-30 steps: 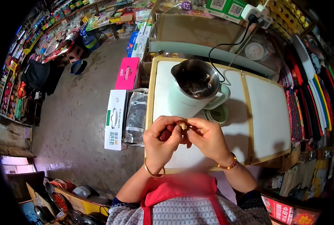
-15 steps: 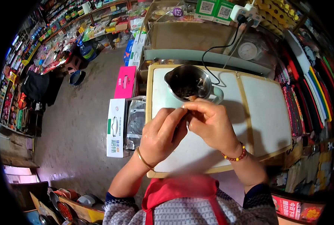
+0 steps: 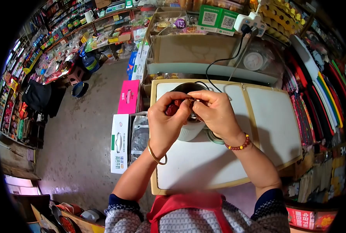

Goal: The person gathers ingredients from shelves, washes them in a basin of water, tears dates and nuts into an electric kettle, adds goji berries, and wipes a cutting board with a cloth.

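Note:
My left hand (image 3: 166,120) is closed around several dark red dates (image 3: 173,108), which show between thumb and fingers. My right hand (image 3: 219,114) pinches at the same spot, its fingertips meeting those of my left hand on a small brownish piece, mostly hidden. Both hands are over the mouth of a pale green pitcher (image 3: 190,133) with a dark inside. Behind my right wrist, a small green-rimmed container (image 3: 213,136) is partly covered.
A white table (image 3: 204,167) with a wooden edge carries the pitcher. A black cable (image 3: 214,62) runs down from a power strip (image 3: 250,24) behind it. Boxes, including a pink one (image 3: 128,97), stand left. Folded textiles (image 3: 317,93) are stacked right.
Half a second ago my hands were just in front of the pitcher's mouth; now they cover it. The dates in my left hand show again. The view has shifted, with the table lower in it.

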A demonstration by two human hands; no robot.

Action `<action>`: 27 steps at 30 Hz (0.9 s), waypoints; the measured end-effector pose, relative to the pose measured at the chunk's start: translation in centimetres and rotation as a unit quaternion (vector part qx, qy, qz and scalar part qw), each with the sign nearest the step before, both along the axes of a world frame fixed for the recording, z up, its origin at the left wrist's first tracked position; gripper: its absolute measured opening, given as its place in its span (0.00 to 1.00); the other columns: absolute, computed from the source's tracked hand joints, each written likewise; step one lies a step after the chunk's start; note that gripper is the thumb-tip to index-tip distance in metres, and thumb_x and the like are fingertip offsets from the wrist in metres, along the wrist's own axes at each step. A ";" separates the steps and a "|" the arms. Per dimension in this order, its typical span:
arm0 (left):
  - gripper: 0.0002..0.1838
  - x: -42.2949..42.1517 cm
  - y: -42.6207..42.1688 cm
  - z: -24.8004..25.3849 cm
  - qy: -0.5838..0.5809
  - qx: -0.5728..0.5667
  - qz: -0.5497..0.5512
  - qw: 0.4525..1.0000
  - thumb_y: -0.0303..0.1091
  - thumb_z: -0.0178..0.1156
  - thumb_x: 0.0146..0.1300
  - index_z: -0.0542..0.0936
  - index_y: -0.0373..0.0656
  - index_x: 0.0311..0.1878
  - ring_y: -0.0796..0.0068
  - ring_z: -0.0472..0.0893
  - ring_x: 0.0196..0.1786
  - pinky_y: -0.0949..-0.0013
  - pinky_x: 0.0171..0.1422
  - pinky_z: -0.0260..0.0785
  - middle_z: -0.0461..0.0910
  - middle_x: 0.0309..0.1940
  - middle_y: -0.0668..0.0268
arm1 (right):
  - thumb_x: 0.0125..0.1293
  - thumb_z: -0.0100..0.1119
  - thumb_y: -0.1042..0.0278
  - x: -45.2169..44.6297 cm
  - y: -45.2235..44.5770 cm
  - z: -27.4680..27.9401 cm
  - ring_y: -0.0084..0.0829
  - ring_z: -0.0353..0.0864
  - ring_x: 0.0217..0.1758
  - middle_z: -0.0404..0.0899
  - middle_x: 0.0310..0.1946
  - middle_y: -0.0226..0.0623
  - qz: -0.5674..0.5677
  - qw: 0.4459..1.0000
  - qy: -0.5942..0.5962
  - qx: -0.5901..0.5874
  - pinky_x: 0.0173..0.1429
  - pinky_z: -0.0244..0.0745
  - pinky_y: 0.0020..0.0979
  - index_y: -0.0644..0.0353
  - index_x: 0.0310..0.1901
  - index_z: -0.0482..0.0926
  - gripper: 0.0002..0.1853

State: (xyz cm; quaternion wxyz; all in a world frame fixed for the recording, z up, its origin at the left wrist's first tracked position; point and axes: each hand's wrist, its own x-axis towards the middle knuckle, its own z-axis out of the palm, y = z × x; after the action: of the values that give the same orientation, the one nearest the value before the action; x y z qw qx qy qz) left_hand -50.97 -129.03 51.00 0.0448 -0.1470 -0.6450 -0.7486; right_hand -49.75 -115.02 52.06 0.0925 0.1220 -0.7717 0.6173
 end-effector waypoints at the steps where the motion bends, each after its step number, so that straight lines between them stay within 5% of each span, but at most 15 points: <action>1: 0.05 -0.2 0.0 0.1 0.000 0.000 0.001 1.000 0.25 0.59 0.59 0.78 0.33 0.37 0.87 0.72 0.21 0.81 0.23 0.65 0.79 0.24 0.68 | 0.59 0.49 0.81 -0.2 0.0 -0.1 0.15 0.73 0.29 0.79 0.32 0.32 0.003 1.000 -0.018 -0.020 0.31 0.70 0.18 0.73 0.45 0.78 0.13; 4: 0.05 -0.9 -0.1 0.2 -0.141 0.115 -0.045 0.982 0.25 0.58 0.61 0.78 0.33 0.37 0.88 0.68 0.16 0.83 0.16 0.56 0.78 0.23 0.69 | 0.59 0.49 0.81 -0.4 0.1 -0.1 0.14 0.70 0.25 0.78 0.30 0.32 0.008 0.997 -0.056 -0.055 0.26 0.65 0.17 0.72 0.46 0.78 0.14; 8: 0.06 -2.0 -0.7 -0.2 -0.166 0.142 -0.094 0.971 0.26 0.57 0.62 0.79 0.34 0.39 0.88 0.68 0.17 0.84 0.18 0.56 0.77 0.22 0.70 | 0.60 0.51 0.81 -0.5 0.4 0.4 0.14 0.69 0.23 0.76 0.29 0.31 0.028 0.984 -0.101 -0.144 0.25 0.65 0.17 0.70 0.44 0.77 0.11; 14: 0.12 -3.5 -1.2 -0.3 -0.060 -0.081 -0.111 0.989 0.29 0.57 0.64 0.78 0.33 0.47 0.81 0.74 0.22 0.78 0.25 0.64 0.78 0.24 0.66 | 0.62 0.54 0.76 -0.8 1.8 1.1 0.15 0.73 0.23 0.77 0.25 0.31 -0.020 0.990 -0.119 -0.078 0.23 0.69 0.19 0.68 0.40 0.73 0.07; 16: 0.13 -4.2 -0.8 -0.6 0.244 -0.178 -0.046 0.952 0.29 0.58 0.62 0.78 0.33 0.49 0.71 0.78 0.26 0.71 0.30 0.69 0.80 0.27 0.60 | 0.62 0.55 0.76 -0.8 2.2 0.8 0.16 0.74 0.24 0.77 0.25 0.32 -0.029 0.992 -0.116 -0.045 0.24 0.69 0.20 0.68 0.40 0.73 0.07; 19: 0.12 -3.7 -0.9 0.3 0.193 -0.205 -0.078 0.957 0.28 0.59 0.60 0.78 0.32 0.45 0.61 0.81 0.30 0.67 0.35 0.71 0.80 0.31 0.56 | 0.61 0.56 0.76 -0.8 2.3 0.5 0.17 0.76 0.25 0.78 0.24 0.33 -0.051 0.994 -0.098 0.006 0.26 0.71 0.21 0.68 0.39 0.74 0.07; 27: 0.08 -3.1 -0.2 0.5 0.210 -0.257 -0.037 0.942 0.27 0.63 0.56 0.79 0.32 0.36 0.62 0.80 0.29 0.67 0.34 0.72 0.80 0.29 0.54 | 0.57 0.58 0.77 -1.1 1.2 -0.1 0.19 0.77 0.27 0.79 0.24 0.38 -0.082 0.991 0.034 0.105 0.32 0.71 0.24 0.68 0.36 0.75 0.06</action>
State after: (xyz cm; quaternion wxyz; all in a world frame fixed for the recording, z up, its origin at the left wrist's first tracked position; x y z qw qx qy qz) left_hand -54.06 -129.26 51.52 0.1124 -0.3316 -0.7854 -0.5104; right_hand -50.90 -113.85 52.00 0.1559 0.0883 -0.8359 0.5188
